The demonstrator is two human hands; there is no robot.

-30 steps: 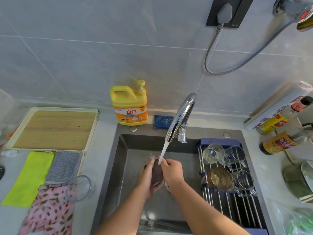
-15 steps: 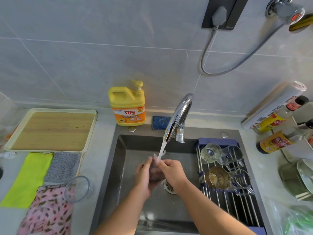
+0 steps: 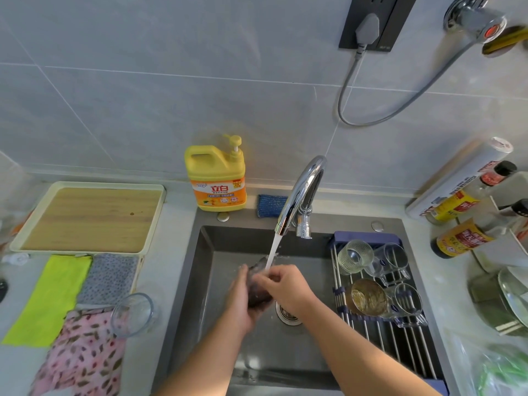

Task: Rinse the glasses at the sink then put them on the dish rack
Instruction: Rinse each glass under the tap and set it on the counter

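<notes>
Dark smoked glass point(image 3: 258, 287) sits between both hands over the sink point(image 3: 205, 281), at the middle of the view, with the tap point(image 3: 300, 195) running straight onto its upper end. The left hand point(image 3: 241, 298) wraps the body from the 9 o'clock side, its grip clenched on the glass; the right hand point(image 3: 285, 290) closes on the rim end from 3 o'clock, fingers on or in the mouth, I cannot tell which.

Wet glass is slippery, and the likeliest trouble is a slip onto the steel basin near the drain point(image 3: 287, 311), which could chip or crack it. Water hitting the tilted wall may also splash out over the table point(image 3: 168, 281). Moving it over to the rack, a knock against the glasses already parked there could topple or chip one, since free space looks tight.

Towards 3 o'clock the dish rack point(image 3: 368, 330) spans the sink and holds several glasses on their sides: a ribbed tumbler point(image 3: 354, 257), clear mugs point(image 3: 394, 258) beside it, an amber glass point(image 3: 367, 297) and another clear mug point(image 3: 407, 304). All look empty. At 8 o'clock a clear glass point(image 3: 133, 314) lies on its side on the table, resting on patterned cloths point(image 3: 83, 355), apparently unrinsed and empty. A yellow detergent bottle point(image 3: 215, 175) stands at 12 o'clock behind the sink.
</notes>
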